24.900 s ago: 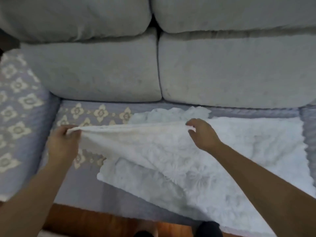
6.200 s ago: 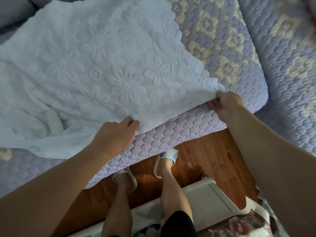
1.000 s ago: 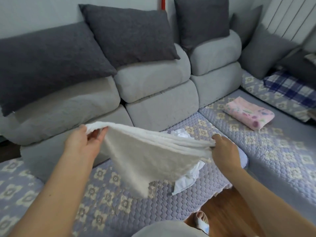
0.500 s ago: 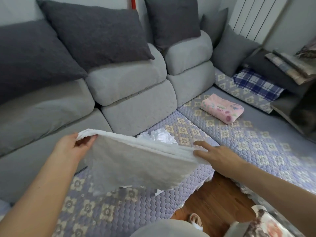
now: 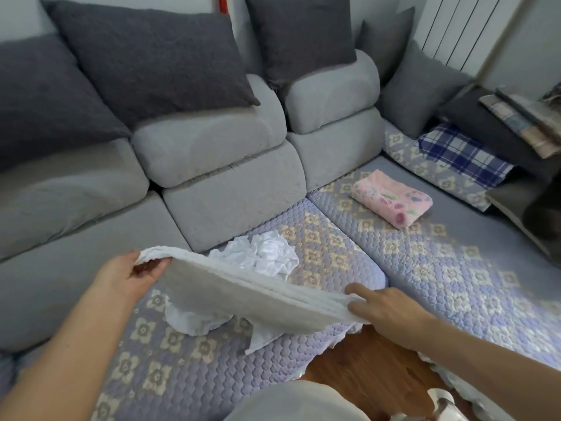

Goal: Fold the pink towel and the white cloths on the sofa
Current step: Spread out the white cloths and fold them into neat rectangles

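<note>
A thick white cloth (image 5: 243,296), folded into several layers, hangs in the air above the sofa seat (image 5: 170,366). My left hand (image 5: 130,278) grips its left corner, with the fingers curled under the edge. At the right end of the fold, my right hand (image 5: 382,308) holds it, thumb on top and forefinger stretched out. Behind and below it a thinner white cloth (image 5: 264,256) lies crumpled on the seat, partly hidden. The pink flowered towel (image 5: 391,202) lies folded on the seat section to the right.
Grey back cushions (image 5: 218,153) and dark pillows (image 5: 158,59) line the back of the corner sofa. A blue plaid cloth (image 5: 461,153) and stacked fabrics (image 5: 522,117) sit at the far right. Wooden floor (image 5: 370,375) shows below the seat edge.
The folded white cloth has sunk a little and lies flatter between my hands. My view has shifted left, so the pink towel and the crumpled cloth sit further right in view.
</note>
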Action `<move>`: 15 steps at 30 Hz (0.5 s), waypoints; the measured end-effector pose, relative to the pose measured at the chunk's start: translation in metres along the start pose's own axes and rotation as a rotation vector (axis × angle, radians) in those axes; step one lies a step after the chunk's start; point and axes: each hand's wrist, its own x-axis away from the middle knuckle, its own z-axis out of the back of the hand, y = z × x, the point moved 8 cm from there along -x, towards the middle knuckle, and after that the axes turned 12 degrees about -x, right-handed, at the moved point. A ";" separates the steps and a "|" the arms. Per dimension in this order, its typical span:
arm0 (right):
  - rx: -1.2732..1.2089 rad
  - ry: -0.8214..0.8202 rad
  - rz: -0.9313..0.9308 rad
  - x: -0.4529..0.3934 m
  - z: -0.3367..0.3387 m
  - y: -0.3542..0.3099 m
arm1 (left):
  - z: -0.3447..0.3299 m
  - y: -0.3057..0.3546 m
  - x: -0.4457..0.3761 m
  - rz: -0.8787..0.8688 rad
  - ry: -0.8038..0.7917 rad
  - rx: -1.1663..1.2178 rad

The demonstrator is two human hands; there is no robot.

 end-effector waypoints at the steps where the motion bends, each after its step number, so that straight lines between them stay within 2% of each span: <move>1: 0.018 0.006 -0.072 0.002 -0.007 0.016 | -0.007 -0.007 0.003 0.009 -0.002 0.000; 5: 0.093 -0.147 -0.399 0.006 -0.020 0.067 | -0.041 -0.035 0.018 0.028 0.001 0.014; 7: -0.007 -0.209 -0.545 0.006 -0.021 0.086 | -0.051 -0.049 0.021 0.034 0.018 0.042; 9: -0.251 -0.130 -0.772 0.011 -0.030 0.114 | -0.058 -0.060 0.025 0.034 0.037 0.059; 12: -0.776 -0.032 -1.139 0.028 -0.063 0.142 | -0.067 -0.076 0.040 0.018 0.037 0.102; 15: -1.106 0.126 -1.294 0.036 -0.086 0.146 | -0.077 -0.085 0.063 -0.011 0.021 0.136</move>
